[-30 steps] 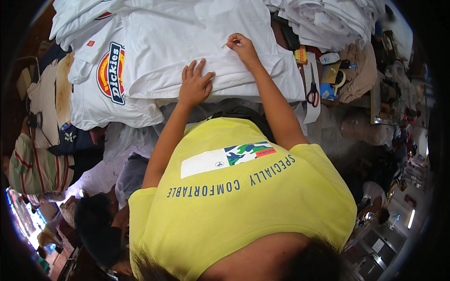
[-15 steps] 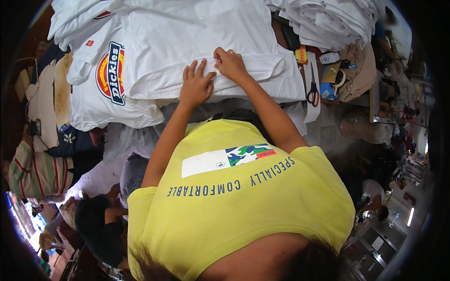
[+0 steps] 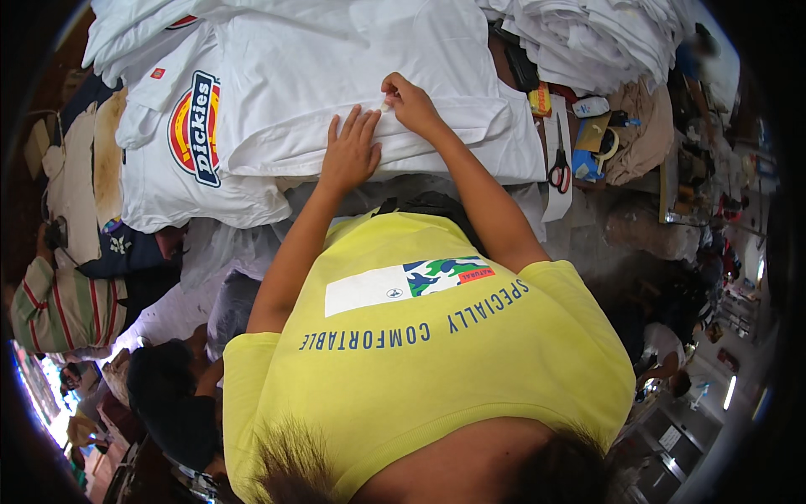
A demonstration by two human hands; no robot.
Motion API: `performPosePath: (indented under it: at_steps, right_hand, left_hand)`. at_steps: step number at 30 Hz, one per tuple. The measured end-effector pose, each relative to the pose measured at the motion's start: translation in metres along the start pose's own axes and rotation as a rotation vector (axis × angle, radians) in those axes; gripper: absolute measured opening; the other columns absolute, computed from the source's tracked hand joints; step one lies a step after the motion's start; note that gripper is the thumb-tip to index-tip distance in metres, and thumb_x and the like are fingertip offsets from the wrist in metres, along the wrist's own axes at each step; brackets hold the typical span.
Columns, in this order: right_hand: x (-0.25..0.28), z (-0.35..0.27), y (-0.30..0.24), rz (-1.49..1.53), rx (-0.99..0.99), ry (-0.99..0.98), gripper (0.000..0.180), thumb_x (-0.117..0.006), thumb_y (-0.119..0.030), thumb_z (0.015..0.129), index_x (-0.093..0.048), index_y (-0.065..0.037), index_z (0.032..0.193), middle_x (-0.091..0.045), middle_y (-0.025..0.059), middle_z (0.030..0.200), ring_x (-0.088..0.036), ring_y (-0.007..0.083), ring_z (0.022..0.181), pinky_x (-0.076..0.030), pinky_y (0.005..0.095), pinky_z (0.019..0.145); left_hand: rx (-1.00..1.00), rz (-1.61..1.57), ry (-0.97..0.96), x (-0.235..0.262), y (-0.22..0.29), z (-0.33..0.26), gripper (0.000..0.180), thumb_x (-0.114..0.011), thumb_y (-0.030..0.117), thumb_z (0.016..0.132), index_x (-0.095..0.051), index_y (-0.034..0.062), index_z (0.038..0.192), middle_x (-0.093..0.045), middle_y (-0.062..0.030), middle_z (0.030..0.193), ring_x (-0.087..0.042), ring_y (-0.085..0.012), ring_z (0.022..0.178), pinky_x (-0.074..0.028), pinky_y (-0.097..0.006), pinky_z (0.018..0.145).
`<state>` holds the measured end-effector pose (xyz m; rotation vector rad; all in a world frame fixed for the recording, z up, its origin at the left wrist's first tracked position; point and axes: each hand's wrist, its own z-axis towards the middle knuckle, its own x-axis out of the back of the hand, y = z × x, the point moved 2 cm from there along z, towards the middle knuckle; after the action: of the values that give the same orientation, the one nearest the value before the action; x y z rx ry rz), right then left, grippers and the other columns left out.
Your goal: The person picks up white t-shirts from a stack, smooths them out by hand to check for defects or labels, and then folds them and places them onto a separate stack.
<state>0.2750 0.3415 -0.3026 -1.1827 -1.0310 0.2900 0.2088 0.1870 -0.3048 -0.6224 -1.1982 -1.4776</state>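
Note:
A white t-shirt [image 3: 353, 67] lies spread flat on the work table in front of me. My left hand [image 3: 351, 153] rests palm down on its lower part, fingers straight and pointing away from me. Just to the right of those fingertips, my right hand [image 3: 413, 105] pinches a small white piece [image 3: 386, 107] against the cloth. The two hands nearly touch. My yellow shirt fills the lower half of the view.
Another white shirt with a round red, yellow and blue logo [image 3: 195, 128] lies to the left. Red-handled scissors [image 3: 558, 166] and small items [image 3: 592, 151] sit to the right, below a pile of white garments [image 3: 588, 34]. A striped sleeve [image 3: 59, 307] and a seated person [image 3: 168, 395] are at left.
My right hand has drawn back across the shirt from farther up, ending close beside my left fingertips. My left hand has stayed flat in place.

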Motion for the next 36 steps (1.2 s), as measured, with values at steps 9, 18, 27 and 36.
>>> performPosePath:
  at_steps: [9, 18, 27, 36]
  right_hand:
    - [0.003, 0.008, 0.014, 0.105, -0.042, 0.009, 0.016, -0.056, -0.003, 0.081, -0.050, -0.006, 0.096, -0.056, 0.0028, 0.084, -0.053, 0.0115, 0.077, -0.044, 0.0257, 0.073]
    - [0.002, 0.007, 0.002, -0.023, -0.027, -0.135, 0.020, -0.059, -0.004, 0.078, -0.051, -0.008, 0.096, -0.059, 0.0061, 0.085, -0.055, 0.0170, 0.079, -0.044, 0.0288, 0.073]
    - [-0.002, -0.004, -0.016, -0.479, 0.307, -0.077, 0.030, -0.061, -0.011, 0.073, -0.050, -0.012, 0.101, -0.054, 0.0058, 0.102, -0.054, 0.0290, 0.094, -0.045, 0.0391, 0.079]
    - [0.001, 0.004, -0.012, -0.520, 0.338, -0.186, 0.034, -0.063, -0.016, 0.072, -0.047, -0.014, 0.102, -0.051, 0.0059, 0.102, -0.055, 0.0298, 0.092, -0.048, 0.0401, 0.075]
  left_hand:
    - [0.071, -0.151, -0.142, -0.005, 0.005, 0.003, 0.036, -0.053, 0.022, 0.083, -0.053, 0.0050, 0.114, -0.049, -0.0089, 0.123, -0.042, -0.0269, 0.119, -0.032, -0.043, 0.098]
    - [0.064, 0.075, -0.086, -0.011, 0.004, -0.003, 0.041, -0.046, 0.039, 0.089, -0.046, 0.0247, 0.128, -0.030, -0.0103, 0.141, -0.027, -0.0295, 0.130, -0.022, -0.048, 0.103]
    - [0.062, 0.047, -0.092, -0.010, 0.004, -0.005, 0.036, -0.046, 0.037, 0.089, -0.053, 0.0234, 0.122, -0.029, -0.0112, 0.142, -0.025, -0.0308, 0.131, -0.021, -0.048, 0.103]
    - [0.044, 0.051, -0.072, -0.011, 0.003, -0.006, 0.037, -0.048, 0.037, 0.088, -0.052, 0.0271, 0.123, -0.029, -0.0116, 0.142, -0.025, -0.0316, 0.131, -0.021, -0.049, 0.104]
